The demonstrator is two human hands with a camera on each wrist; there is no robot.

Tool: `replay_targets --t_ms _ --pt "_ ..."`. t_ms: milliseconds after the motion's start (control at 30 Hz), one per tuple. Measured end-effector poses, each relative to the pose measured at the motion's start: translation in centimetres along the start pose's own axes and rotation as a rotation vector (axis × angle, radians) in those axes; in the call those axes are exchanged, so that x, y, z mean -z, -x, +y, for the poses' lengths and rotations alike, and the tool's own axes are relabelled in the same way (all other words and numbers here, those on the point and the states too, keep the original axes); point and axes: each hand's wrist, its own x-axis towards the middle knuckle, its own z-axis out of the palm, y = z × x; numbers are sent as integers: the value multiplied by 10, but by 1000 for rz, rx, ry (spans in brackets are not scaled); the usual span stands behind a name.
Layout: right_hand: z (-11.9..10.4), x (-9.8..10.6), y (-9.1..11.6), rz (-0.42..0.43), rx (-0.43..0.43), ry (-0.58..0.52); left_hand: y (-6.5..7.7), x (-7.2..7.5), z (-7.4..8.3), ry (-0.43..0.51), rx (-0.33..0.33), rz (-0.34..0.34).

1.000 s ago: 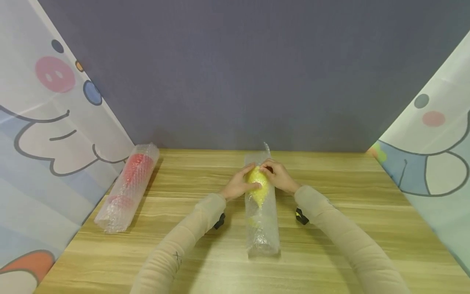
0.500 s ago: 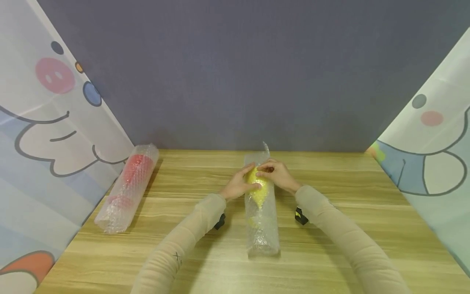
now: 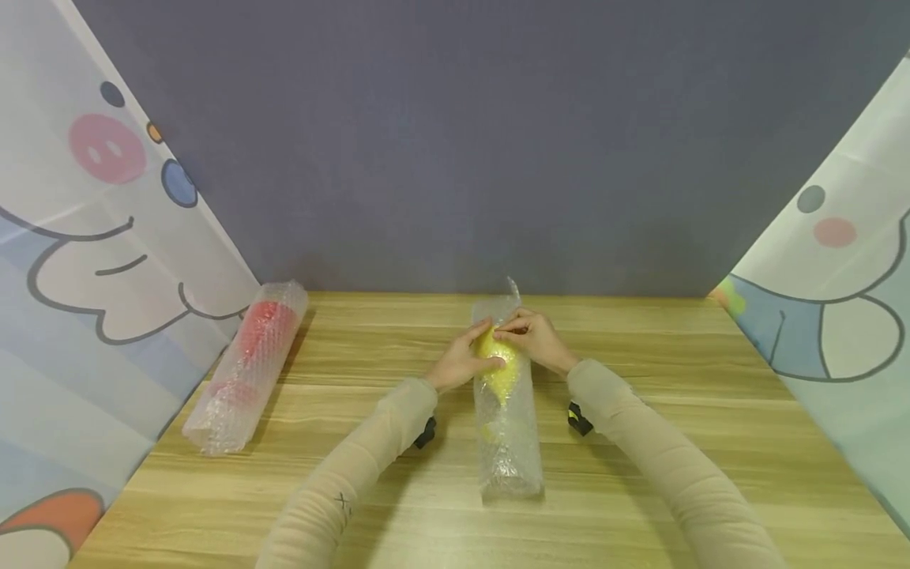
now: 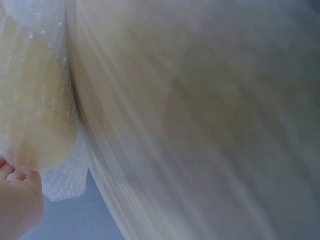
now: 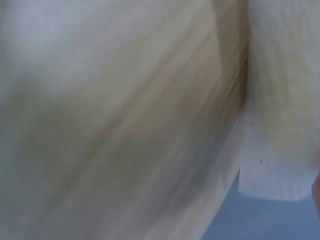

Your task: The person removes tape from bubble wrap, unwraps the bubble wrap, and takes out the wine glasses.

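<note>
A long roll of bubble wrap (image 3: 508, 454) lies lengthwise on the table, with a rounded yellow object (image 3: 503, 379) showing through it. From its left side my left hand (image 3: 456, 361) holds the roll near the far end, thumb laid across the yellow part. My right hand (image 3: 537, 341) comes from the other side, its thumb and fingertips drawn together at the wrap over the yellow part; what exactly lies between them I cannot tell. A pointed flap of wrap sticks up beyond the hands. In the left wrist view, curled fingers (image 4: 17, 175) touch the wrapped yellow object (image 4: 35, 100).
At the table's left edge lies a second bubble-wrapped roll (image 3: 245, 371) with a red object inside. A grey panel (image 3: 455, 158) rises behind the wooden table (image 3: 640, 490). Cartoon-printed cloths (image 3: 92, 316) hang on both sides.
My right hand's thumb and fingertips have shifted slightly left over the yellow part and drawn together. The left hand keeps its hold, and the roll lies nearly where it was.
</note>
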Motion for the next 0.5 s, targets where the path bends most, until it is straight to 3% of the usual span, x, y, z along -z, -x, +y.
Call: replay_targets --t_ms 267,500 --pt "-6 6 -3 -48 54 76 -2 -1 -1 -30 -2 2" --pt "-1 3 -2 -6 295 280 -2 -1 0 -23 13 7"
